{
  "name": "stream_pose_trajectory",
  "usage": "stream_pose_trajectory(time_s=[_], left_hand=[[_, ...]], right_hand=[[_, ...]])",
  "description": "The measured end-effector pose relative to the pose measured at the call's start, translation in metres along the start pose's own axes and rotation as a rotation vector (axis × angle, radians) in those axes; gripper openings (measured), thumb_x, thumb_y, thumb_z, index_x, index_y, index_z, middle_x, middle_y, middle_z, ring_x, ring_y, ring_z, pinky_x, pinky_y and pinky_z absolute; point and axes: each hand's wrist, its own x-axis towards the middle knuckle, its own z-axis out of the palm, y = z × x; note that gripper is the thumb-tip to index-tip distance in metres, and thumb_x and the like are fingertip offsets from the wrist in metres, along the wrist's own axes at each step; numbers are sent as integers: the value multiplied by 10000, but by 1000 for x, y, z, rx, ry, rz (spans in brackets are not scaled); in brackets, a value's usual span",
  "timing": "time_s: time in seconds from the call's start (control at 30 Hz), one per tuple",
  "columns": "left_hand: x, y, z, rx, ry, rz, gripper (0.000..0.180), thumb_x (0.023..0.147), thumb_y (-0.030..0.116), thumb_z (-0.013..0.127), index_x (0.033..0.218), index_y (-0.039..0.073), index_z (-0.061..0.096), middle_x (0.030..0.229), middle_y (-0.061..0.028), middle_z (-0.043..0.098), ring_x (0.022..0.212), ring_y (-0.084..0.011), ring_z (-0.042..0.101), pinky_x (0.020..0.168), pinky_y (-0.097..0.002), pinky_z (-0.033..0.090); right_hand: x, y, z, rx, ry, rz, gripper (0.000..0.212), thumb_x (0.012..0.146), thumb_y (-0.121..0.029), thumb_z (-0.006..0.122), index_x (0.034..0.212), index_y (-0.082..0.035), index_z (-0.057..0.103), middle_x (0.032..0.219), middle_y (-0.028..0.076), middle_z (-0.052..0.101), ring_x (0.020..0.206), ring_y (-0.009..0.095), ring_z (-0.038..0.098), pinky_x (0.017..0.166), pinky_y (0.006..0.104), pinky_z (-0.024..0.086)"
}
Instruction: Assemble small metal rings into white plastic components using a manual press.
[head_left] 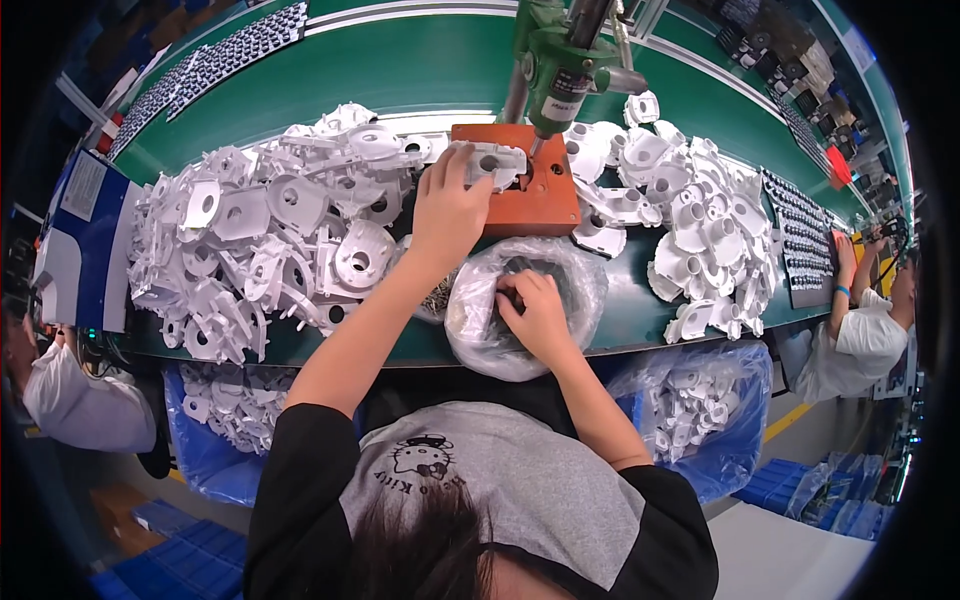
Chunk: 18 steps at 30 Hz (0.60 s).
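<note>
My left hand [455,195] grips a white molded plastic part [503,163] with a round hole, which rests on an orange fixture block [552,208]. Above the block's right part hangs the narrow tip of a green upright machine [560,75]. Inside a round container lined with clear plastic [472,318], in front of the block, is my right hand [535,308]. Its fingers are curled together, and what they hold, if anything, is hidden. Partly behind my left forearm, small metal pieces [437,298] lie in another clear bag.
Heaps of white plastic parts [235,215] [700,225] flank the block on the green bench. Below the edge stand blue bins [215,465] [735,465] with more parts. Black trays [803,240] lie at right. Co-workers [865,335] [90,400] sit on both sides.
</note>
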Motion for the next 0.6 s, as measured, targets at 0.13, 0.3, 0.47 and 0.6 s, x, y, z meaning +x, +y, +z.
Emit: stream_pose_trajectory(time_s=[0.13, 0.3, 0.47, 0.6], left_hand=[[0, -3, -3, -25, -49, -43, 119, 759, 102, 601, 874, 72, 600, 1165, -154, 532, 1104, -321, 507, 898, -433, 422], [1, -10, 2, -78, -63, 6, 109, 801, 137, 617, 885, 72, 597, 1122, -130, 546, 1013, -335, 535, 838, -417, 454], [4, -11, 3, -158, -59, 1, 113, 778, 127, 635, 861, 67, 585, 1062, -122, 551, 971, -319, 548, 779, -386, 482], [1, -6, 1, -117, -92, 4, 129, 761, 112, 645, 862, 67, 579, 1040, -111, 551, 936, -310, 548, 781, -389, 477]], right_hand=[[0, -1, 0, 9, 1, -6, 150, 718, -50, 650, 856, -44, 594, 818, 69, 586, 802, 249, 559, 738, 345, 377], [0, -1, 1, 29, 21, 8, 147, 719, -48, 648, 854, -42, 592, 815, 71, 586, 798, 250, 559, 730, 344, 375], [0, -1, 0, 16, 15, -3, 139, 723, -55, 647, 849, -42, 588, 807, 70, 583, 781, 250, 554, 717, 343, 371], [1, -1, 0, 17, 18, -12, 134, 726, -59, 648, 846, -44, 590, 797, 70, 579, 763, 248, 549, 711, 342, 369]])
